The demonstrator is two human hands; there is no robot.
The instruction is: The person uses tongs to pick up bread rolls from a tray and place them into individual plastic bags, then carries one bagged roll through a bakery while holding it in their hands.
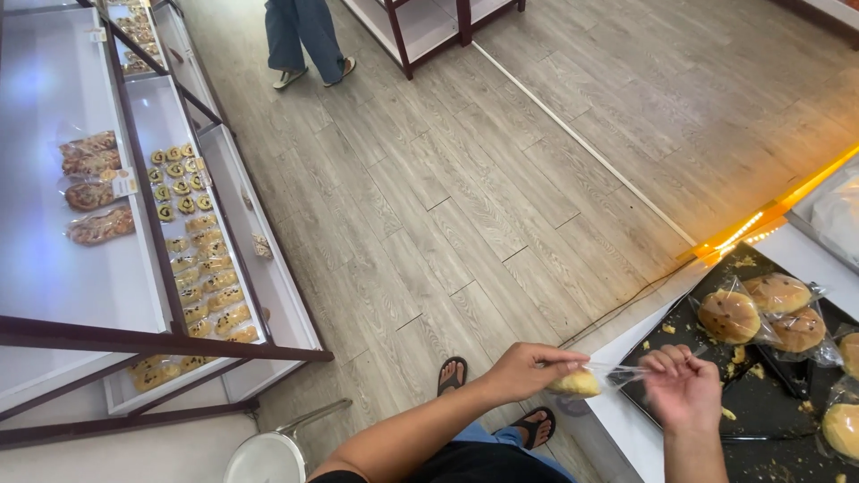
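Note:
My left hand (528,368) grips a small yellow bun (575,385) inside a clear plastic bag (617,374). My right hand (684,386) pinches the open end of that bag, pulling it taut to the right. Both hands are at the left edge of a black tray (761,402). On the tray lie several bagged round buns with dark spots, the nearest one (729,315) just above my right hand, plus scattered crumbs.
The tray rests on a white counter (626,420). A tiered white display shelf (107,268) with packaged pastries (201,259) stands at the left. Another person's legs (304,40) stand on the wood floor at the top. My sandalled feet (452,376) and a round stool (264,458) are below.

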